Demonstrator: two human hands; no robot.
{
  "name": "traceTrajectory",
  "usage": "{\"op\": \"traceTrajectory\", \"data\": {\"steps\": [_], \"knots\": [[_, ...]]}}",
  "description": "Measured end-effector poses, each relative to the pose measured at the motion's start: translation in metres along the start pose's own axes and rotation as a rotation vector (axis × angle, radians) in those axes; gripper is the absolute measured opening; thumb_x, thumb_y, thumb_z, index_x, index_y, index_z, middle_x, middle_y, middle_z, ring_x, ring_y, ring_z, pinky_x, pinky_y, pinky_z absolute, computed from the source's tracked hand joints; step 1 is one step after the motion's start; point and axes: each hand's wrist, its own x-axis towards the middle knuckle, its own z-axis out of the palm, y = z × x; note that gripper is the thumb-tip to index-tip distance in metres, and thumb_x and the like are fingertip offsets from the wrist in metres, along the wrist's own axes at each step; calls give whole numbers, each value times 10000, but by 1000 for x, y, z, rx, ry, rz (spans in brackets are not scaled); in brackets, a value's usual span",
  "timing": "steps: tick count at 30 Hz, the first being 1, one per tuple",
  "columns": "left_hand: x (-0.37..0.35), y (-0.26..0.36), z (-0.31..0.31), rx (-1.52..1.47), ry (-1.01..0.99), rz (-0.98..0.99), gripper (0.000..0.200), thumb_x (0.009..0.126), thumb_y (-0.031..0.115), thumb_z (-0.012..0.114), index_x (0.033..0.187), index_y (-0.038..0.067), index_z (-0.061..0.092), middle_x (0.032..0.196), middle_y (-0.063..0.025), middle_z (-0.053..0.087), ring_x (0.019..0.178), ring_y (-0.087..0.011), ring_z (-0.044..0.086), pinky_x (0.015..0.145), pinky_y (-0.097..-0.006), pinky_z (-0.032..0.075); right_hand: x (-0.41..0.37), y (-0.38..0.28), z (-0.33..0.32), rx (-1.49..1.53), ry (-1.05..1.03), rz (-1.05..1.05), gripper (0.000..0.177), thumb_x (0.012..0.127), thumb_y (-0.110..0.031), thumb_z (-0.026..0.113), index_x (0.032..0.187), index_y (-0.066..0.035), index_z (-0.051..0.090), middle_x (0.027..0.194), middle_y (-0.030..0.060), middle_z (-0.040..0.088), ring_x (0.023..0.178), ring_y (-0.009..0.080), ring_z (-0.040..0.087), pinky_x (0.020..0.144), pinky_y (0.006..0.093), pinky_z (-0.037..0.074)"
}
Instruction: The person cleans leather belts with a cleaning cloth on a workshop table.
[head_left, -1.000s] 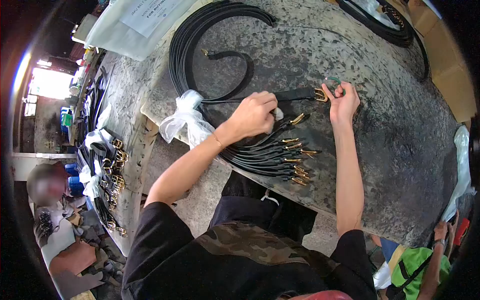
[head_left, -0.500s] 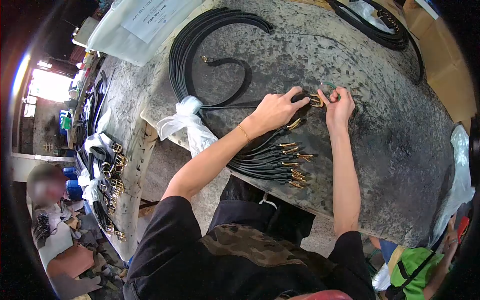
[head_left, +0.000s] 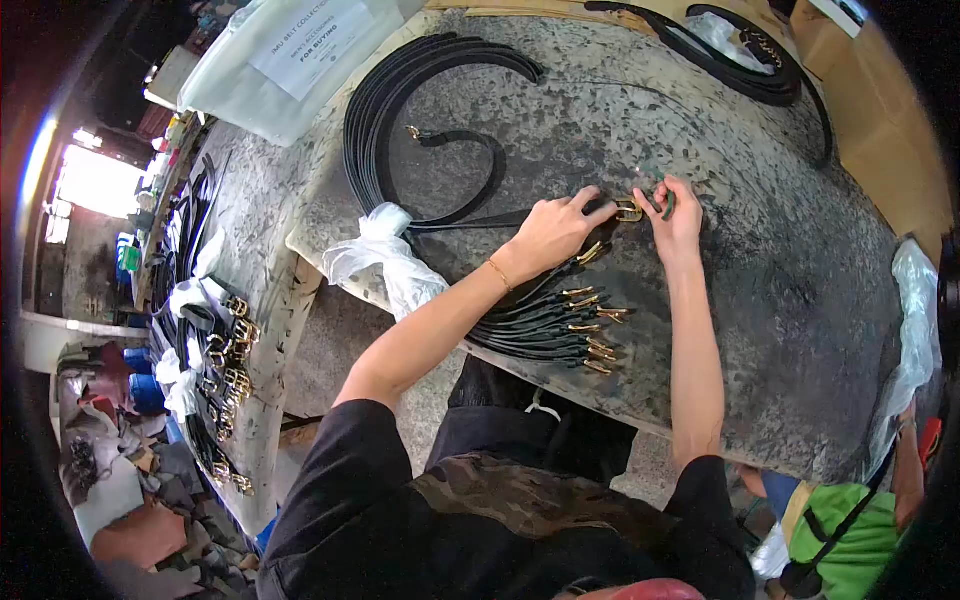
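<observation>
My left hand [head_left: 560, 225] pinches the end of a black belt [head_left: 465, 222] just beside its gold buckle [head_left: 629, 210]. At the buckle's right side is my right hand [head_left: 675, 215], its fingers closed on a small green-handled tool [head_left: 668, 205], whose tip is too small to make out. Below my hands lie several black belts with gold buckles [head_left: 600, 350], side by side at the table's front edge. Their long ends curve up at the left, past a clear plastic wrap [head_left: 385, 250]. One belt end with a gold tip [head_left: 413, 132] curls inside that curve.
A labelled plastic bag [head_left: 300, 70] lies at the upper left. More black belts [head_left: 770, 85] are coiled at the upper right near cardboard [head_left: 880, 120]. Buckled belts [head_left: 235, 380] lie on the left table. A person in green [head_left: 850, 535] is at the lower right.
My right hand's fingers have folded in, and the green tool has swung down closer to the palm. The camera view has shifted slightly. The person at the lower left is no longer visible.
</observation>
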Motion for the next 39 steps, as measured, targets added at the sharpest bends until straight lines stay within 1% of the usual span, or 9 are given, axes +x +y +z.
{"op": "traceTrajectory", "data": {"steps": [5, 11, 19, 21, 24, 27, 32, 34, 39], "knots": [[10, -8, 8, -160, -42, -181, 298, 832, 120, 582, 1113, 80, 674, 778, -197, 674, 756, -367, 676, 642, -459, 548, -31, -46, -27, -382, -60, -162, 216, 920, -138, 639, 1095, -12, 644, 926, 27, 654, 798, 83, 544, 753, 260, 434], [27, -23, -1, -453, -396, -211, 267, 862, 190, 596, 1080, 80, 702, 997, -182, 694, 964, -361, 651, 872, -440, 509, -165, -110, -79, -766, 113, -236, 323, 893, -104, 689, 1166, 61, 638, 1017, 112, 699, 903, 149, 621, 756, 277, 460], [34, -21, 13, -354, -129, -306, 238, 794, 209, 713, 1001, 91, 702, 1030, -114, 625, 886, -329, 650, 755, -436, 525, -311, -110, -145, -994, 677, -464, 229, 838, -10, 732, 1060, 33, 695, 981, 58, 707, 866, 130, 645, 819, 234, 512], [24, -30, 33, -294, 197, -107, 180, 815, 186, 708, 955, 74, 694, 975, -95, 615, 857, -320, 649, 718, -426, 520, -329, -94, -172, -1095, 711, -550, 211, 836, 30, 709, 1046, 7, 710, 971, 43, 695, 877, 130, 638, 788, 246, 521], [21, -24, 35, -225, 265, -28, 115, 813, 135, 700, 880, 42, 701, 892, -85, 599, 798, -289, 632, 674, -396, 521, -339, -77, -176, -1645, 619, -905, 259, 813, 105, 639, 1041, 3, 708, 927, 80, 640, 830, 194, 607, 724, 318, 513], [14, -20, 31, -211, 303, 65, 105, 803, 119, 696, 855, 29, 708, 841, -78, 592, 775, -274, 620, 658, -380, 516, -344, -78, -172, -1896, 462, -619, 103, 841, 58, 658, 936, 37, 690, 919, 95, 653, 846, 221, 616, 709, 309, 491], [3, -21, 25, -174, 279, 152, 95, 796, 114, 692, 826, 27, 717, 799, -70, 600, 769, -266, 611, 644, -381, 515, -343, -80, -188, -1686, 669, -882, 150, 851, 11, 662, 997, 4, 697, 898, 73, 659, 758, 209, 564, 668, 322, 459], [-1, -23, 25, -269, 260, 77, 150, 818, 140, 673, 797, -4, 710, 768, -103, 620, 727, -282, 617, 626, -384, 500, -344, -73, -215, -660, 816, -657, 156, 885, -36, 666, 1034, 10, 678, 919, 38, 669, 769, 121, 560, 652, 285, 445], [6, -51, 37, -690, 51, -345, 343, 861, 294, 623, 749, -26, 678, 639, -193, 598, 573, -305, 625, 583, -376, 468, -347, -69, -237, -683, 843, -348, 350, 917, -72, 646, 1248, 25, 592, 942, 31, 658, 762, 56, 545, 625, 213, 409]]}}
